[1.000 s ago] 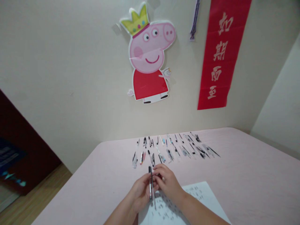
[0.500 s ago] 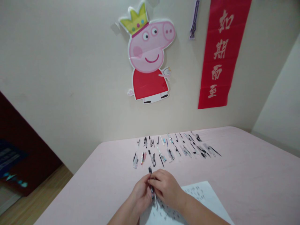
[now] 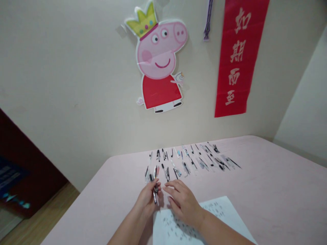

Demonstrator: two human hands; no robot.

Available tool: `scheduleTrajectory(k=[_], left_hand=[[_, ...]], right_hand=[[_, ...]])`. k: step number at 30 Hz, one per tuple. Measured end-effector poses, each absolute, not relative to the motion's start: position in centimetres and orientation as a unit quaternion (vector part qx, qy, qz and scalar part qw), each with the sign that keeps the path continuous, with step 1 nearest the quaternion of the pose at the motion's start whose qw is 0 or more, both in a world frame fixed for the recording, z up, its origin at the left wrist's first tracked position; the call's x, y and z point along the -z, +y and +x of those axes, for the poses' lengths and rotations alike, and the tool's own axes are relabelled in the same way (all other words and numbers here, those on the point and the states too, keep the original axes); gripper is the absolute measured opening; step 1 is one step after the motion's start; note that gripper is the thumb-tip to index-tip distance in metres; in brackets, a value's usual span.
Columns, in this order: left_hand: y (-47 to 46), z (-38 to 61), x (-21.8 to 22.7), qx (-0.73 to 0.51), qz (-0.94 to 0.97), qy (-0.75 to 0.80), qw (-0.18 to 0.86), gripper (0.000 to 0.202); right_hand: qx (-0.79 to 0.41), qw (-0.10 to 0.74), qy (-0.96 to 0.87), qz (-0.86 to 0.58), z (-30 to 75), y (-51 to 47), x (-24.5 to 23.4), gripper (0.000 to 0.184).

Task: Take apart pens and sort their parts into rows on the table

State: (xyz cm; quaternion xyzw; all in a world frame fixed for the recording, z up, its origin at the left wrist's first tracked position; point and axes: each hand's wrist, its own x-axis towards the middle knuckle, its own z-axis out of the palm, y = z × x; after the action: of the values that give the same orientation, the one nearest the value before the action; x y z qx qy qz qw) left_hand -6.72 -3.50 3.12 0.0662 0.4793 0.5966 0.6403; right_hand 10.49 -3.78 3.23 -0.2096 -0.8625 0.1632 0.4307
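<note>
My left hand [image 3: 148, 195] is closed around a slim black pen [image 3: 154, 194], its dark end pointing away from me; other thin pieces may be held along with it. To its right, my right hand [image 3: 180, 195] hovers with fingers apart and nothing visible in them. Below the right hand lies a white sheet of paper [image 3: 217, 212] bearing rows of dark handwritten marks. Beyond both hands, rows of pen parts, among them black barrels and caps [image 3: 166, 173] and clear pieces [image 3: 186, 168], are spread on the pink tablecloth [image 3: 102, 197].
The table's far edge runs along a pale wall. On the wall hang a cartoon pig cutout [image 3: 160, 64], a red banner with white characters [image 3: 237, 58] and a purple cord [image 3: 208, 22]. A dark red panel [image 3: 20, 177] stands at left above a wooden floor [image 3: 56, 204].
My left hand has moved left and forward with the pen, off the paper. The right hand has let go of the pen, and its fingers have spread.
</note>
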Motion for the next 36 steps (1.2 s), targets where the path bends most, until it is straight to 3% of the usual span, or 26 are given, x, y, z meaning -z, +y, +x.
scheduleTrajectory(k=[4, 10, 19, 25, 31, 36], left_hand=[[0.5, -10.4, -3.6, -0.598, 0.170, 0.585, 0.521, 0.010], [7.2, -15.5, -3.3, -0.524, 0.302, 0.731, 0.317, 0.027], [11.3, -18.1, -0.2, -0.419, 0.421, 0.796, 0.115, 0.032], [12.5, -18.7, 0.5, -0.390, 0.451, 0.801, 0.048, 0.033], [12.9, -19.0, 0.7, -0.355, 0.480, 0.802, 0.019, 0.054], [12.6, -19.2, 1.0, -0.337, 0.504, 0.795, 0.014, 0.056]], right_hand=[[-0.187, 0.429, -0.852, -0.235, 10.4, -3.5, -2.6, 0.047], [-0.240, 0.412, -0.829, -0.291, 10.3, -2.6, -1.3, 0.043], [-0.280, 0.411, -0.804, -0.327, 10.1, -2.3, -0.9, 0.040], [-0.287, 0.420, -0.793, -0.336, 10.0, -1.9, -0.3, 0.039], [-0.292, 0.425, -0.789, -0.334, 9.9, -1.7, 0.1, 0.039], [-0.294, 0.421, -0.788, -0.339, 9.9, -1.8, -0.1, 0.038]])
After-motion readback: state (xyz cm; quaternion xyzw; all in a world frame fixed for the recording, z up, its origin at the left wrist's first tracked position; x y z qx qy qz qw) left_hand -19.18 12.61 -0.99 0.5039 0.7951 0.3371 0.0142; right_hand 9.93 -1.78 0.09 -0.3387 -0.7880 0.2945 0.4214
